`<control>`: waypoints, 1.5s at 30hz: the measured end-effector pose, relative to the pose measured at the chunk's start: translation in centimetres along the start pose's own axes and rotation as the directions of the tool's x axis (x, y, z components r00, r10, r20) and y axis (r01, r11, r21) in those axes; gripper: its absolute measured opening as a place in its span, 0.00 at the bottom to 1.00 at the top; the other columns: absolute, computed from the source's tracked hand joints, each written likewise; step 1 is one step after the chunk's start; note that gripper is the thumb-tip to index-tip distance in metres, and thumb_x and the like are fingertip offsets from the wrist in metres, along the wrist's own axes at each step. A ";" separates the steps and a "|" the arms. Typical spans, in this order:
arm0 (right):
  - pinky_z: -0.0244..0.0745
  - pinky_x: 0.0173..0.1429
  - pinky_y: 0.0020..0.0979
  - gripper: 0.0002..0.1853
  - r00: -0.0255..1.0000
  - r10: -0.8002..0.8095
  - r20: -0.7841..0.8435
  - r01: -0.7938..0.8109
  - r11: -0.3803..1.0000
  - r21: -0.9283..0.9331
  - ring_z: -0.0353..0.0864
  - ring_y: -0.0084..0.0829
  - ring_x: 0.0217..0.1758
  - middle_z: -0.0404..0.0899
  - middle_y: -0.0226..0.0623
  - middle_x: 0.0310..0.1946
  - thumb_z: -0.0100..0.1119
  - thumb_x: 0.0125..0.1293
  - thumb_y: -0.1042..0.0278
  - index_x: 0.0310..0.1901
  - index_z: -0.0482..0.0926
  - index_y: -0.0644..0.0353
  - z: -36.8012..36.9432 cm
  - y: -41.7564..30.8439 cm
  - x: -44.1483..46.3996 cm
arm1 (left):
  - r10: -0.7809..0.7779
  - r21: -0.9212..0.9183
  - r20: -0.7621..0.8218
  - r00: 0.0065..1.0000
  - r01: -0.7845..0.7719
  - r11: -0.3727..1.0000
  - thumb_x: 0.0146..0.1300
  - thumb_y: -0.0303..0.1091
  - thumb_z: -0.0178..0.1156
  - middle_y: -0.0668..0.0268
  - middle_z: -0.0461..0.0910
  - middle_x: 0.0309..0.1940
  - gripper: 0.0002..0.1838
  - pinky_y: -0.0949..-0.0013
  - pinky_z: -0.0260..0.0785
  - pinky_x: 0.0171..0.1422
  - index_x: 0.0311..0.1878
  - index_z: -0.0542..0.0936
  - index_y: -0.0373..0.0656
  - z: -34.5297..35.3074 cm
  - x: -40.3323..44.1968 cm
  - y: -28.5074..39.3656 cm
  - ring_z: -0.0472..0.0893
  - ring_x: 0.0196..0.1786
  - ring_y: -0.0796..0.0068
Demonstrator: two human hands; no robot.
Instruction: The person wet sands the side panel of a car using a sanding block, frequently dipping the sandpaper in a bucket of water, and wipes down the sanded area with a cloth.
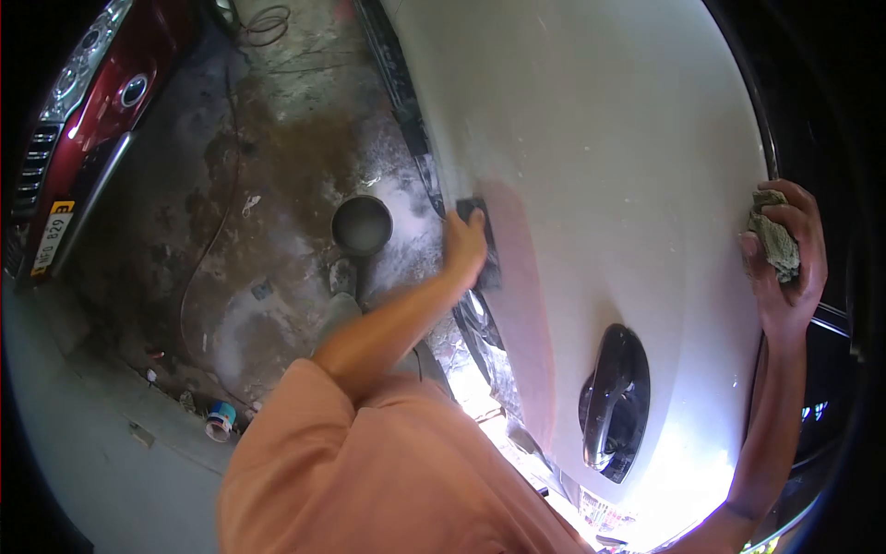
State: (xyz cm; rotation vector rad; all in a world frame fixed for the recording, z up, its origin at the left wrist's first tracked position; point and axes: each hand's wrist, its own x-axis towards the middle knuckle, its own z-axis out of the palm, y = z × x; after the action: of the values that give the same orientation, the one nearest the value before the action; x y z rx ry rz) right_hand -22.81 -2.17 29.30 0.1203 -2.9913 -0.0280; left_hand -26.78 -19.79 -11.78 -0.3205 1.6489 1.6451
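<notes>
My left hand (464,247) is closed on a dark, flat sanding block (491,257) and presses it on the side of a pale car door (572,157). The block lies at the edge of a pinkish band (521,268) that runs along the panel. Over at the window edge of the door, my right hand (801,245) grips a crumpled grey-green cloth (775,238). A dark door handle (611,402) sits on the panel between my two arms, nearer to my body.
A dark bucket (362,225) of cloudy liquid stands on the wet, stained floor. A thin hose (227,208) trails across the ground. The front of a red car (111,83) is at upper left. A small blue-labelled can (221,420) stands near the wall.
</notes>
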 end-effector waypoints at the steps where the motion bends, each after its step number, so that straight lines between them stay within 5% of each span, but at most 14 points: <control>1: 0.80 0.53 0.39 0.18 1.000 0.002 -0.006 -0.002 1.000 0.009 0.83 0.40 0.53 0.81 0.49 0.53 0.75 0.56 0.76 0.47 0.79 0.61 0.1 0.0 -0.2 | 0.044 0.030 -0.013 0.999 -0.044 0.999 0.77 0.40 0.55 0.38 0.75 0.58 0.25 0.53 0.68 0.66 0.63 0.66 0.27 0.3 -2.6 -1.0 0.78 0.60 0.45; 5: 0.79 0.53 0.39 0.17 1.000 -0.002 0.008 0.002 1.000 -0.002 0.83 0.41 0.53 0.81 0.50 0.53 0.74 0.57 0.76 0.47 0.79 0.61 0.1 -0.1 0.1 | 0.030 0.018 -0.019 0.999 -0.030 0.999 0.76 0.41 0.55 0.37 0.75 0.60 0.27 0.53 0.67 0.68 0.66 0.65 0.28 0.6 -3.2 -2.6 0.77 0.63 0.43; 9: 0.78 0.55 0.40 0.17 1.000 0.002 0.008 -0.001 1.000 -0.025 0.82 0.41 0.54 0.80 0.50 0.53 0.73 0.58 0.75 0.48 0.79 0.61 0.0 -0.4 -0.2 | -0.191 -0.114 0.057 0.980 0.196 0.974 0.76 0.41 0.55 0.38 0.76 0.57 0.26 0.54 0.68 0.67 0.64 0.67 0.27 -0.2 2.8 -1.0 0.78 0.61 0.43; 13: 0.77 0.56 0.40 0.17 1.000 0.021 0.003 -0.021 1.000 0.001 0.81 0.41 0.55 0.80 0.50 0.54 0.73 0.59 0.73 0.48 0.79 0.61 0.1 0.0 -0.2 | 0.080 -0.027 -0.001 0.997 -0.080 0.996 0.76 0.41 0.55 0.38 0.74 0.60 0.27 0.55 0.67 0.69 0.65 0.65 0.28 0.6 -4.5 -4.2 0.76 0.64 0.46; 17: 0.77 0.57 0.40 0.17 0.999 0.036 -0.007 -0.036 0.999 0.003 0.81 0.41 0.56 0.80 0.50 0.55 0.74 0.60 0.72 0.48 0.79 0.61 0.1 0.1 -0.3 | -0.154 -0.081 0.066 0.986 0.159 0.984 0.76 0.43 0.55 0.38 0.74 0.60 0.27 0.52 0.66 0.69 0.65 0.65 0.29 -0.3 1.8 -2.9 0.76 0.65 0.46; 18: 0.77 0.57 0.41 0.17 0.999 0.045 0.007 -0.045 0.999 -0.006 0.81 0.41 0.56 0.80 0.50 0.55 0.74 0.60 0.71 0.48 0.79 0.61 0.0 -0.1 -0.5 | -0.324 -0.130 0.114 0.939 0.338 0.932 0.76 0.44 0.55 0.38 0.75 0.61 0.27 0.51 0.66 0.69 0.65 0.65 0.29 -0.7 3.6 -1.3 0.76 0.66 0.45; 22: 0.77 0.59 0.41 0.17 0.999 0.033 0.014 -0.032 0.999 -0.011 0.81 0.42 0.57 0.80 0.50 0.55 0.74 0.60 0.70 0.48 0.79 0.61 -0.1 0.5 -0.4 | -0.076 0.011 0.042 0.996 0.076 0.997 0.77 0.45 0.54 0.37 0.69 0.68 0.31 0.54 0.61 0.76 0.68 0.63 0.27 0.1 -2.5 -3.4 0.70 0.72 0.44; 25: 0.75 0.61 0.43 0.17 0.998 0.052 0.022 -0.052 0.999 -0.010 0.80 0.43 0.58 0.80 0.50 0.56 0.73 0.62 0.67 0.49 0.79 0.60 -0.2 0.9 -0.8 | -0.044 -0.030 0.076 0.996 0.046 0.998 0.77 0.44 0.54 0.35 0.67 0.69 0.32 0.56 0.59 0.77 0.70 0.61 0.25 0.3 -3.4 -4.0 0.68 0.73 0.43; 28: 0.75 0.62 0.44 0.16 0.998 0.059 0.030 -0.058 0.998 -0.035 0.79 0.43 0.59 0.80 0.50 0.56 0.71 0.64 0.66 0.49 0.79 0.60 -0.3 0.6 -0.8 | -0.198 -0.065 0.128 0.972 0.207 0.976 0.77 0.43 0.54 0.35 0.68 0.68 0.32 0.56 0.60 0.77 0.70 0.61 0.25 -0.9 2.3 -1.7 0.69 0.73 0.43; 35: 0.71 0.71 0.44 0.16 0.985 0.173 -0.007 -0.172 0.981 0.095 0.78 0.43 0.65 0.79 0.49 0.62 0.65 0.70 0.69 0.55 0.80 0.66 -0.6 3.7 -2.5 | 0.129 -0.085 0.015 0.992 -0.127 0.988 0.77 0.41 0.53 0.35 0.72 0.63 0.27 0.53 0.64 0.72 0.66 0.64 0.27 0.5 -4.9 -4.6 0.74 0.67 0.41; 37: 0.70 0.73 0.43 0.17 0.938 0.344 -0.049 -0.339 0.937 0.088 0.78 0.42 0.66 0.80 0.48 0.63 0.66 0.71 0.68 0.57 0.80 0.68 -0.9 4.7 -3.0 | -0.017 -0.097 0.057 0.998 0.023 0.995 0.76 0.40 0.54 0.36 0.72 0.63 0.28 0.53 0.63 0.73 0.68 0.63 0.28 -0.3 -1.7 -2.0 0.73 0.68 0.41; 39: 0.69 0.75 0.40 0.20 0.940 0.328 -0.090 -0.318 0.941 0.114 0.78 0.41 0.67 0.80 0.48 0.64 0.66 0.72 0.65 0.58 0.80 0.71 -1.2 5.7 -3.2 | -0.239 -0.114 0.154 0.959 0.258 0.959 0.76 0.39 0.55 0.36 0.71 0.65 0.28 0.54 0.63 0.74 0.69 0.63 0.28 -2.4 1.3 1.8 0.72 0.70 0.41; 45: 0.69 0.74 0.39 0.21 0.942 0.311 -0.127 -0.315 0.949 -0.011 0.78 0.40 0.67 0.80 0.48 0.62 0.63 0.74 0.63 0.59 0.79 0.71 -1.3 5.0 -1.6 | 0.226 -0.065 -0.109 0.968 -0.234 0.970 0.76 0.44 0.53 0.31 0.73 0.60 0.28 0.52 0.67 0.68 0.64 0.64 0.26 1.2 -6.5 -7.0 0.75 0.65 0.36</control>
State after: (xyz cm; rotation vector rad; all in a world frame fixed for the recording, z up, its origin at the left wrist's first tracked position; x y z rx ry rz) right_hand -21.41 2.88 30.49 -0.3459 -2.8468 -0.0297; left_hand -17.44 -21.81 -12.51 -0.2621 1.7545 1.8962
